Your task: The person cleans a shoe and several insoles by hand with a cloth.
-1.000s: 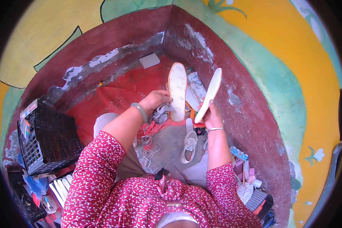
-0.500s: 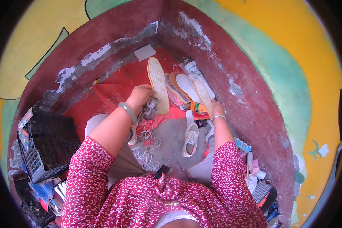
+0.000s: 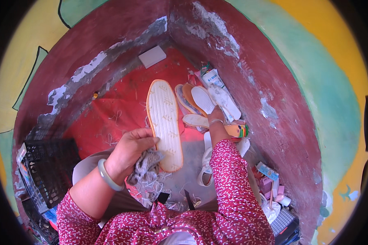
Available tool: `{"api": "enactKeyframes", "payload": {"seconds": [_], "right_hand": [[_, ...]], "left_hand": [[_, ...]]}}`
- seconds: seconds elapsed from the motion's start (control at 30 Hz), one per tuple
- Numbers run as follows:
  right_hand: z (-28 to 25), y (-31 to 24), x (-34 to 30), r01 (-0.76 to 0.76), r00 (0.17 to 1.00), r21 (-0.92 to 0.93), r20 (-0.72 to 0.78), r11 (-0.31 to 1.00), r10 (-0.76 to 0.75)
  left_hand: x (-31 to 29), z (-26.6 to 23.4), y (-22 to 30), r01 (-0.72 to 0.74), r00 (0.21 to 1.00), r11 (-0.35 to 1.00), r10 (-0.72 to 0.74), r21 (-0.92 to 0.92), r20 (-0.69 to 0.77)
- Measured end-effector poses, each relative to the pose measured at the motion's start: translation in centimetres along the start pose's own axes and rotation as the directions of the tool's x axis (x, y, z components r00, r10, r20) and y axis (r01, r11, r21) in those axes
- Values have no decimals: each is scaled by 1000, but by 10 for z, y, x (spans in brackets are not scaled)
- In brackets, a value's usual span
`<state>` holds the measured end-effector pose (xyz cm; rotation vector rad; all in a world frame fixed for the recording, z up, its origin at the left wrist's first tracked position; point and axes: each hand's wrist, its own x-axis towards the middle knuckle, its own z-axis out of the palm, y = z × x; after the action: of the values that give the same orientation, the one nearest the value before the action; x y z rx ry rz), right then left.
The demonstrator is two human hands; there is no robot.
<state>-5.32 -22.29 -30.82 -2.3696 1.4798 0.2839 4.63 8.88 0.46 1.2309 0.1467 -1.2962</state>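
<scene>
My left hand (image 3: 133, 149) pinches the edge of a long white insole (image 3: 166, 126) with orange stitched edging and a faint pattern, held upright. Bunched under the same hand is a grey fluffy cloth (image 3: 146, 166). At the pile of insoles, my right hand (image 3: 216, 115) is closed at the end of a pale insole (image 3: 194, 120) that points left; its fingertips are partly hidden. Just beyond it lie a white insole (image 3: 202, 99), a brown insole (image 3: 189, 94) and a patterned one (image 3: 182, 100). An orange piece with a multicoloured end (image 3: 236, 130) lies beside my right wrist.
A light shoe (image 3: 205, 173) stands partly behind my right forearm. Loose white string (image 3: 149, 188) lies between my legs. A black plastic crate (image 3: 55, 169) stands at left, small boxes (image 3: 268, 173) at right. A white box (image 3: 152, 56) sits near the walls' corner.
My left hand has brought the white insole nearer to me. My right hand has moved left, and the pale insole there has swung from steep to nearly level. The view has shifted slightly.
</scene>
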Motion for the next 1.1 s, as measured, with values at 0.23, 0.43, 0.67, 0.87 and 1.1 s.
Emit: {"api": "enactKeyframes", "payload": {"seconds": [0.23, 0.43, 0.67, 0.87, 1.1], "right_hand": [[-2, 3, -10, 204, 976, -32, 86, 979, -200], [-119, 17, -64, 603, 654, -81, 619, 794, -434], [-198, 91, -164, 567, 677, -78, 612, 820, -409], [-240, 105, -227, 306, 947, 68, 84, 950, -311], [-223, 22, -312, 436, 500, -524, -534, 731, -681]], "left_hand": [[10, 1, 0, 2, 999, 1000, -2, 11, -33], [26, 6, -15, -108, 992, 981, 94, 160, 89], [60, 93, -8, -362, 908, 927, 374, -98, 189], [80, 74, -48, -218, 960, 892, 123, 396, 251], [21, 82, -63, -271, 850, 954, 173, 132, 498]]}}
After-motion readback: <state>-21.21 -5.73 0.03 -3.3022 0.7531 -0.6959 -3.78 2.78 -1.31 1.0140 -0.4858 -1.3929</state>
